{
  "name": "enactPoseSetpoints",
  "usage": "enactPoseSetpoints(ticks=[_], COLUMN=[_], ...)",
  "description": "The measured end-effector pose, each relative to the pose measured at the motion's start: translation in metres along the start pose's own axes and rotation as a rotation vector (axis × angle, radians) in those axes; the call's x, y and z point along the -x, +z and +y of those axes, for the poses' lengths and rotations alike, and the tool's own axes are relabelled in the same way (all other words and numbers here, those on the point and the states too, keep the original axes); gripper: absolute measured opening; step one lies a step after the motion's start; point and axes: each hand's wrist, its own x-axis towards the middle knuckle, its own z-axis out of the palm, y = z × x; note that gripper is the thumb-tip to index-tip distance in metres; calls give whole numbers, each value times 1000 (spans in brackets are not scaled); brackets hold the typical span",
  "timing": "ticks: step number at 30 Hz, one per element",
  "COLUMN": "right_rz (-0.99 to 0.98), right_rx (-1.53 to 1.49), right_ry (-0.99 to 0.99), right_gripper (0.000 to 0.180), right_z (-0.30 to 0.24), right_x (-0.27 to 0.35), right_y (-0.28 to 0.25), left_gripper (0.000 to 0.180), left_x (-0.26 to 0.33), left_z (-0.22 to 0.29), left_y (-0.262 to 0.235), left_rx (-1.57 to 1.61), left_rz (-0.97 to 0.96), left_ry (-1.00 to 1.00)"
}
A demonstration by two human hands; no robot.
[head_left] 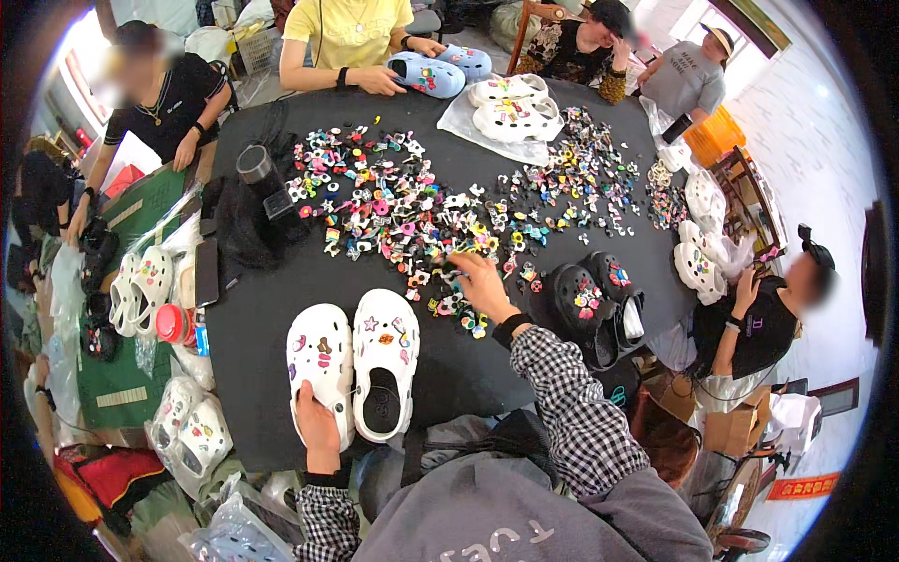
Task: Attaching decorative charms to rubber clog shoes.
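Note:
Two white clogs sit side by side at the table's near edge, toes pointing away from me. My left hand (316, 429) is closed around the heel end of the left white clog (320, 356). Small coloured charms decorate its top, and the right white clog (385, 351) carries some too. My right hand (483, 286) reaches into the near side of a wide heap of shoe charms (384, 201). Its fingertips are pinched together among them; what they hold is too small to make out. Right of that hand stands a pair of black clogs (585, 304) with charms.
Across the black table (257, 375), a person in yellow holds blue clogs (431, 73). White clogs on plastic (513, 110) lie nearby. A dark cylindrical container (257, 169) stands at left. More white clogs (698, 262) line the right edge. Other people sit or stand around.

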Motion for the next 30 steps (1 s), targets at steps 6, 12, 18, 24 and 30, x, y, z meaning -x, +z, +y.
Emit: enactPoseSetpoints(ticks=[6,12,18,24,30], right_rz=[-165,-101,-45,-78,-26], right_rx=[-20,-253,-407,-663,-1115], right_ry=[-67,164,324,415,651], right_gripper=[39,32,24,24,27], right_z=[-37,-17,-3,0,-4], right_x=[14,30,33,33,33], right_y=[0,-16,-26,-34,-38], left_gripper=[35,36,34,34,36], left_x=[-2,1,0,2,2], left_z=[-2,2,1,0,1], left_y=[-7,0,-4,-1,0], left_rx=[27,2,28,41,43], left_rz=[22,-2,0,41,34], left_ry=[-11,-17,-15,-11,-13])
